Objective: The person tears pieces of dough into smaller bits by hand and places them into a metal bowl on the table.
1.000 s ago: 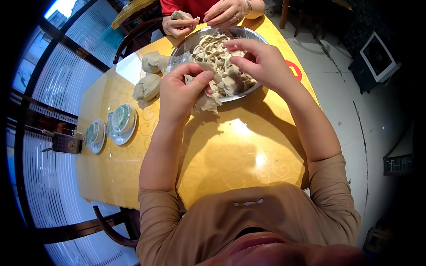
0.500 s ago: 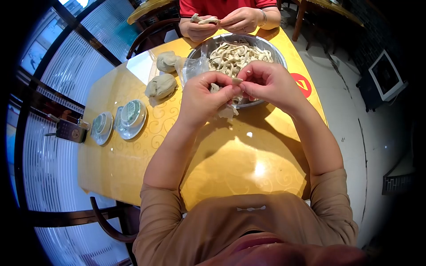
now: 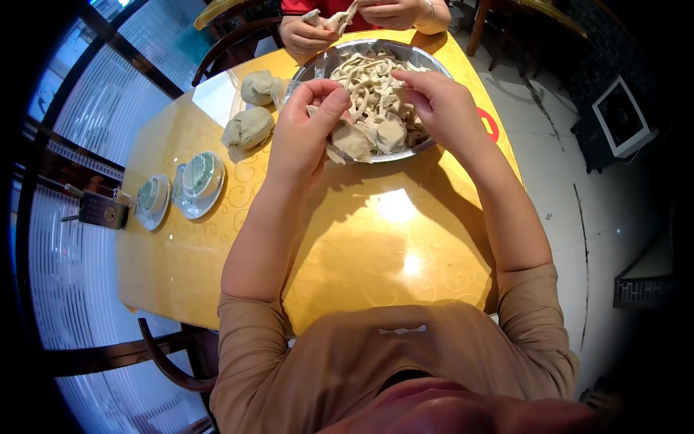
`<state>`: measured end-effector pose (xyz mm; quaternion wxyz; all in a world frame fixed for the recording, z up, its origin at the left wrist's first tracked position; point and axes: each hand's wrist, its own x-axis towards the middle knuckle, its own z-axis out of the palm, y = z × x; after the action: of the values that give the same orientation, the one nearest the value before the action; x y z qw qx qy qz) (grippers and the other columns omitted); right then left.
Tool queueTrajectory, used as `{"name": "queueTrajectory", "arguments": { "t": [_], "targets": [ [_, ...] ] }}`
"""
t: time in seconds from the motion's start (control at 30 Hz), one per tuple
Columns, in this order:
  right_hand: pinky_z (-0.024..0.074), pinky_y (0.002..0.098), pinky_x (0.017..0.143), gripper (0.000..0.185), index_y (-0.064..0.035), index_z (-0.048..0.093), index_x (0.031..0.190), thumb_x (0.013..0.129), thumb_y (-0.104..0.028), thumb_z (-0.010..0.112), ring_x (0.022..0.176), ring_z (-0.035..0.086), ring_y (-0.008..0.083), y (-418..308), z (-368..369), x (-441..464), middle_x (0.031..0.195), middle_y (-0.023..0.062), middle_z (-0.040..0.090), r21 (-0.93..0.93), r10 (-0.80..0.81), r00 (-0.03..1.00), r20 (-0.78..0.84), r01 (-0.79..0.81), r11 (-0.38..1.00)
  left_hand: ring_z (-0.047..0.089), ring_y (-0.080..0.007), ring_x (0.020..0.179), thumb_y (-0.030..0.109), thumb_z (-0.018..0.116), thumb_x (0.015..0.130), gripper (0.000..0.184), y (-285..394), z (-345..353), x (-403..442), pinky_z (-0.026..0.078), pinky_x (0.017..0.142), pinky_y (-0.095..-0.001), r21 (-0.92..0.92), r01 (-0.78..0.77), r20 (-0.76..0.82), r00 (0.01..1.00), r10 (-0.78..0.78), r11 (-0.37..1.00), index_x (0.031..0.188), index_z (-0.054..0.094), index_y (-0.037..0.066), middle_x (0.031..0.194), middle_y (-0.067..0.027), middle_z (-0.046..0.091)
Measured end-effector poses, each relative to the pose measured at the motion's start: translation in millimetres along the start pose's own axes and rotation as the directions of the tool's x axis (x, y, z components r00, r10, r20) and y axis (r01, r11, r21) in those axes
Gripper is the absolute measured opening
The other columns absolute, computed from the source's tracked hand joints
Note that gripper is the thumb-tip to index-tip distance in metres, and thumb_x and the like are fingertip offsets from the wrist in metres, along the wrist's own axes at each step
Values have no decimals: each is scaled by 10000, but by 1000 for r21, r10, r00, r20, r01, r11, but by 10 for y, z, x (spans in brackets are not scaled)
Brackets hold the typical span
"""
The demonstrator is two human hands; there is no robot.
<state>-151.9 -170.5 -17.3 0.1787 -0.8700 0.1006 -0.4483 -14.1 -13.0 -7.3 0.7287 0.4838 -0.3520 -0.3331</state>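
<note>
Downward from left hand (image 3: pixel 305 132), pale piece (image 3: pixel 353 141)

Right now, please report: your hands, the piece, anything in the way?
Left hand: holding pale piece. Right hand: open, over bowl. Strips in bowl. Nothing visibly blocking.

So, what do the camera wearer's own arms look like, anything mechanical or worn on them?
Nothing mechanical shows: the left grip and right grip are bare human hands, with no glove, watch or bracelet visible. The left forearm and right forearm are bare, without cables. The left sleeve and right sleeve are plain brown fabric, creased, ending around the elbows.
</note>
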Motion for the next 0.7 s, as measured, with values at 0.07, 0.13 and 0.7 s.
{"name": "queueTrajectory", "arguments": {
  "t": [0.07, 0.13, 0.7],
  "targets": [
    [501, 338, 684, 217, -63, 664, 983, 798, -13, 563, 787, 627, 287, 104, 60, -15, 902, 133, 660, -98, -137, 987, -82, 129, 987, 581, -121, 794, 161, 629, 886, 278, 13, -29, 6, 489, 697, -226, -80, 75, 6, 997, -75, 994, 1091, 519, 8, 924, -73, 597],
    [500, 329, 678, 229, -65, 663, 999, 797, -25, 563, 765, 628, 267, -92, -39, 28, 909, 128, 660, 38, -4, 1000, 14, 4, 999, 577, -117, 807, 150, 640, 875, 287, -3, -32, 5, 483, 706, -222, -32, 55, 20, 998, -54, 998, 1095, 520, 9, 946, -73, 589],
    [441, 189, 580, 176, -1, 613, 1014, 854, -70, 638, 653, 554, 46, -336, -64, 8, 786, 2, 617, 564, 304, 848, 434, -519, 643, 519, -75, 737, 124, 761, 745, 340, -9, 25, -29, 431, 631, -200, 195, -36, 101, 995, 16, 980, 1006, 591, -14, 846, -22, 563]
  ]
}}
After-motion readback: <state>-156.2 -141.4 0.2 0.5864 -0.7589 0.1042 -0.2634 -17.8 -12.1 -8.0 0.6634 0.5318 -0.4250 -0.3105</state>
